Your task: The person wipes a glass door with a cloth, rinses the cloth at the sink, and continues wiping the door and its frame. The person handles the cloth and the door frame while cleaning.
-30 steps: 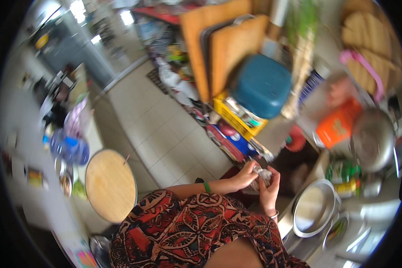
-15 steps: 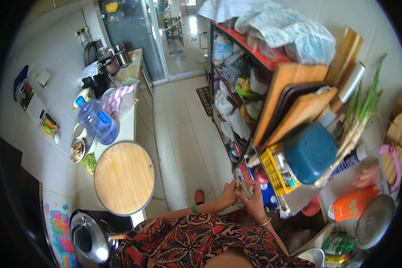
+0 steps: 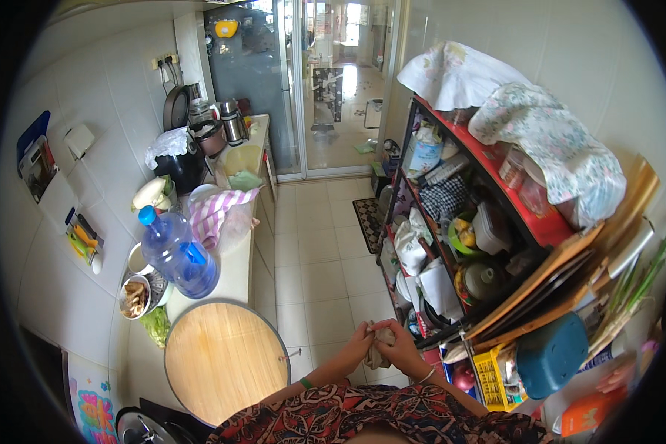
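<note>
1. As we look down, our left hand (image 3: 356, 348) and right hand (image 3: 401, 349) meet in front of us, fingers closed on a crumpled, pale, cloth-like bundle (image 3: 377, 360) between them, above the pale floor tiles (image 3: 310, 274).
2. To handle it well, we judge, both hands need an even, firm pinch, with the loose lower folds gathered in; whether it is damp, we cannot tell.
3. Left of the hands, a round wooden board (image 3: 225, 362) with a dark rim lies on the white counter (image 3: 238, 268), near a blue bottle (image 3: 179, 259).
4. Beyond, the tiles run as a narrow aisle to glass doors (image 3: 347, 155); on our right stands a crowded, red-topped rack (image 3: 488, 157).
</note>
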`<state>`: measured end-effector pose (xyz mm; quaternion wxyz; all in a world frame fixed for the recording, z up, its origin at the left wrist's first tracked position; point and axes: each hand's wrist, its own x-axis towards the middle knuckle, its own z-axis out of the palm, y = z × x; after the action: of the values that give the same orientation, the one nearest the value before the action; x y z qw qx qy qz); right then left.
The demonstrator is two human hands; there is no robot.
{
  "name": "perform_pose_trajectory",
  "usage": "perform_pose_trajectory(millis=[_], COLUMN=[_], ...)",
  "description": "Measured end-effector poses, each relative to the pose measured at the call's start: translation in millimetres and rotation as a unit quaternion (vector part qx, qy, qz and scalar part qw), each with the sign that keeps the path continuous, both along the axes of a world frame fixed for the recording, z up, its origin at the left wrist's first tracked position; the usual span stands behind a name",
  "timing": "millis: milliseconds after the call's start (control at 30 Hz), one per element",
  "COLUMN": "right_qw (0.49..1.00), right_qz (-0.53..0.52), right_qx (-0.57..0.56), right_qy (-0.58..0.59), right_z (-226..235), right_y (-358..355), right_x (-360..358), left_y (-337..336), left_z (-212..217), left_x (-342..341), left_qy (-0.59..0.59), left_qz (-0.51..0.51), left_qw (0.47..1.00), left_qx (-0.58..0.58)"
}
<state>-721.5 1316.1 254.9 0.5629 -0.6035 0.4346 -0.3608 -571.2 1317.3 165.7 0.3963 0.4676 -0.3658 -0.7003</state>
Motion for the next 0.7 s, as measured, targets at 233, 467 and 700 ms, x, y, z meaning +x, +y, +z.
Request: perform_pose_trajectory(millis=[233, 467, 700], right_qw=[0.994, 0.997, 0.980], right_qz=[-0.070, -0.009, 0.187], right_qx=[0.067, 0.064, -0.072], right_qy=[-0.047, -0.044, -0.006], right_z=[-31, -25, -24], right_y=[-96, -211, -353], right_x=[26, 37, 75], left_y=[-57, -164, -308], left_z=[17, -16, -8], left_x=[46, 92, 125], left_qy=[-0.003, -0.250, -0.475], left_qz=[0.064, 0.151, 0.132], left_qw=[0.998, 0.955, 0.866], left_qx=[-0.002, -0.044, -0.089])
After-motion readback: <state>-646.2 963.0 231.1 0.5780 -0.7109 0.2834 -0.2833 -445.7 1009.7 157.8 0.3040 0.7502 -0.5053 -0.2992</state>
